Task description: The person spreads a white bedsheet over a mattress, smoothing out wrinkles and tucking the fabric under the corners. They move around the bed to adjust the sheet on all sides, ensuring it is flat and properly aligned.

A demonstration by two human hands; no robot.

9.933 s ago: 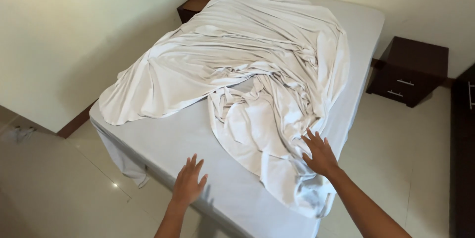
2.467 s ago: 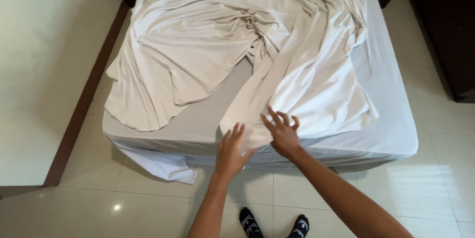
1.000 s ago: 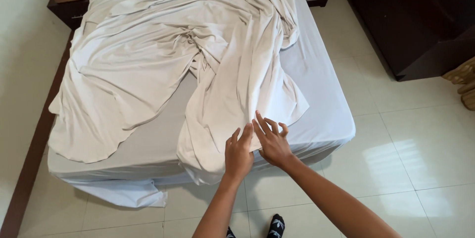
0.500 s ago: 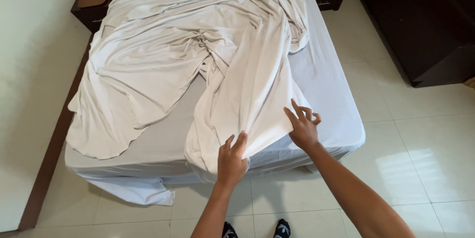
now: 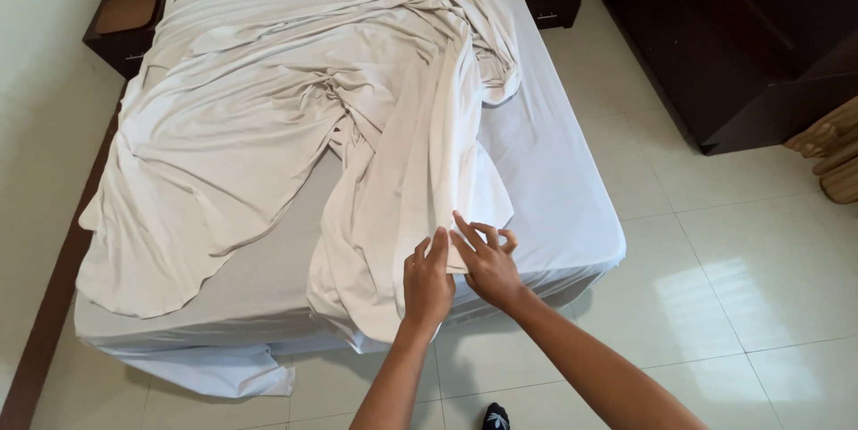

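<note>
A bed [image 5: 554, 189] with a white fitted mattress cover stands on a pale tiled floor [image 5: 742, 305]. A rumpled cream sheet [image 5: 295, 108] lies directly on the bed, covering most of its top and leaving the right-hand strip bare. The sheet's near folds reach the bed's foot edge. Below that edge, at the bed's left foot corner, a loose white cloth corner [image 5: 223, 372] hangs to the floor.

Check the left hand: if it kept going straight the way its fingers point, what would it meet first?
The left hand points up the bed, so it would likely run along the crumpled cream sheet it already touches; depth is uncertain.
</note>
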